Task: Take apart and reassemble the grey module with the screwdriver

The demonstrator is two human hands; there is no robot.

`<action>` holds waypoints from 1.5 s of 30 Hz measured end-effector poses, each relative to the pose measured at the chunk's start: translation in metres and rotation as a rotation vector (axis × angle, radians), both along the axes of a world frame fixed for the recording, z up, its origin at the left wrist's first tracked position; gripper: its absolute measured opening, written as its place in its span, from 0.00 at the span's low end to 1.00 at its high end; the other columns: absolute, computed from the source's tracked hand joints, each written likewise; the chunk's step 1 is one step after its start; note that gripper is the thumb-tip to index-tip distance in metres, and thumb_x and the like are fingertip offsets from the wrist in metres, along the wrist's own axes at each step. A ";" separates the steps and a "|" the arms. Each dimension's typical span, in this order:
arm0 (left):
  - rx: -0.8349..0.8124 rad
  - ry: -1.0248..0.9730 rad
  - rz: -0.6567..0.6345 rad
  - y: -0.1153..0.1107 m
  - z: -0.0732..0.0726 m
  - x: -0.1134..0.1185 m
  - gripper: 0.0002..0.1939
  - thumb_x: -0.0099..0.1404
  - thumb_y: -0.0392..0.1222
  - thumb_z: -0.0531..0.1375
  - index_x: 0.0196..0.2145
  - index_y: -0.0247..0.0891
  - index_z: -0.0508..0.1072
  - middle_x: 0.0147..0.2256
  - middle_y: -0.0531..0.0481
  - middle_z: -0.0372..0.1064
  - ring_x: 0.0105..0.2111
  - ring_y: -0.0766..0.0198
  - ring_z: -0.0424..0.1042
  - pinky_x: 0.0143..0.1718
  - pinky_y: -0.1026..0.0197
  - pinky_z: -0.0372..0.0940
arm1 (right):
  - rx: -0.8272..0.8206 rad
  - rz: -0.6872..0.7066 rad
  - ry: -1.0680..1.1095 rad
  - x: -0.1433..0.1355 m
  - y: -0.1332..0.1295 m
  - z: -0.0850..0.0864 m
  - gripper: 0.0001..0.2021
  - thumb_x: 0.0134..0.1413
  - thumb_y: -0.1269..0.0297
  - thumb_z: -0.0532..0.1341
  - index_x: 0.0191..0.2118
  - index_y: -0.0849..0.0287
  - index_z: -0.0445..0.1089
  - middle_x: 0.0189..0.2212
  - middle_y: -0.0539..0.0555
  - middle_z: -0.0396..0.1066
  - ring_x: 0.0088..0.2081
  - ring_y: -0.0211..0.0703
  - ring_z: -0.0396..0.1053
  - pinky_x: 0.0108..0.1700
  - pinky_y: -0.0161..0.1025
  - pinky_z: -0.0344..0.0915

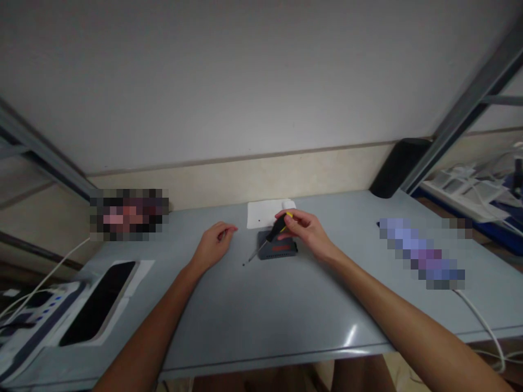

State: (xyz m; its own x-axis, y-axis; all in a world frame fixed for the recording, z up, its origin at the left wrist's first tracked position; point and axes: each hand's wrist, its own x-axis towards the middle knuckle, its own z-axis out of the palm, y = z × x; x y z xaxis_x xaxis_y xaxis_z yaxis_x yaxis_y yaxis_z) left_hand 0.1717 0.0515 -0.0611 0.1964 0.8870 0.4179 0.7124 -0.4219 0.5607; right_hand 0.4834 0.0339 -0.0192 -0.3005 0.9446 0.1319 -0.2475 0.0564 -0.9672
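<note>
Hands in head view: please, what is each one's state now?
Left hand: curled closed; whether it holds something small cannot be told.
Right hand: closed, holding a screwdriver.

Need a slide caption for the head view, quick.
At a gray table, right hand holds a screwdriver near a dark box, left hand nearby.

Forearms, pair: left forearm (163, 305) and right forearm (388, 296) are showing bare, tapering to slim wrists. Hands, pair: left hand (213, 242) and right hand (309, 231) are likewise showing bare. Legs (359, 374): partly showing; shadow is obscuring their covering.
</note>
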 end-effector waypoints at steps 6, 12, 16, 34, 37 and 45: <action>-0.012 -0.034 -0.035 -0.003 -0.001 0.007 0.15 0.77 0.47 0.57 0.42 0.39 0.83 0.34 0.49 0.76 0.31 0.62 0.70 0.35 0.60 0.64 | -0.073 0.069 -0.083 -0.015 -0.014 -0.005 0.26 0.52 0.40 0.76 0.48 0.54 0.82 0.41 0.54 0.83 0.35 0.43 0.82 0.40 0.40 0.82; -0.096 0.001 -0.234 -0.021 0.014 0.024 0.15 0.78 0.47 0.58 0.46 0.40 0.83 0.39 0.47 0.79 0.35 0.61 0.74 0.40 0.60 0.67 | 0.013 -0.066 0.005 -0.006 -0.002 -0.002 0.24 0.52 0.39 0.75 0.46 0.53 0.83 0.44 0.54 0.82 0.40 0.46 0.82 0.45 0.46 0.83; -0.131 0.024 -0.310 -0.028 0.018 0.034 0.14 0.77 0.48 0.61 0.51 0.42 0.83 0.40 0.48 0.80 0.36 0.61 0.74 0.41 0.60 0.68 | 0.046 -0.149 0.073 0.004 0.009 -0.003 0.23 0.53 0.39 0.75 0.45 0.53 0.83 0.44 0.54 0.81 0.42 0.45 0.80 0.49 0.47 0.82; -0.177 -0.134 -0.098 0.013 0.008 0.043 0.10 0.74 0.42 0.63 0.41 0.41 0.86 0.41 0.48 0.85 0.41 0.57 0.81 0.47 0.57 0.74 | -0.017 -0.242 0.127 0.018 0.020 -0.004 0.24 0.53 0.40 0.75 0.47 0.52 0.82 0.44 0.54 0.82 0.46 0.46 0.81 0.50 0.44 0.82; -0.109 -0.117 -0.092 0.038 0.013 0.056 0.09 0.73 0.41 0.65 0.39 0.41 0.87 0.41 0.47 0.84 0.42 0.57 0.80 0.50 0.55 0.72 | -0.019 -0.312 0.127 0.023 0.025 -0.004 0.25 0.50 0.40 0.77 0.46 0.52 0.82 0.42 0.53 0.81 0.43 0.45 0.81 0.49 0.45 0.83; -0.052 -0.018 -0.145 0.062 -0.011 0.068 0.09 0.75 0.42 0.66 0.40 0.41 0.87 0.41 0.46 0.80 0.44 0.56 0.76 0.51 0.53 0.69 | 0.044 -0.426 0.060 0.036 0.032 -0.003 0.24 0.56 0.38 0.73 0.47 0.52 0.81 0.41 0.54 0.80 0.44 0.47 0.82 0.44 0.43 0.83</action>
State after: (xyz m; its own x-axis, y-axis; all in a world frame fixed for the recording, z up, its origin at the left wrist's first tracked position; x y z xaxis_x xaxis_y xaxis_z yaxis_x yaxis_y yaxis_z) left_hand 0.2394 0.1136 -0.0725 0.3166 0.8704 0.3770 0.6360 -0.4897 0.5964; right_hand 0.5195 0.0663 -0.0220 0.1245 0.9757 0.1801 -0.2489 0.2064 -0.9463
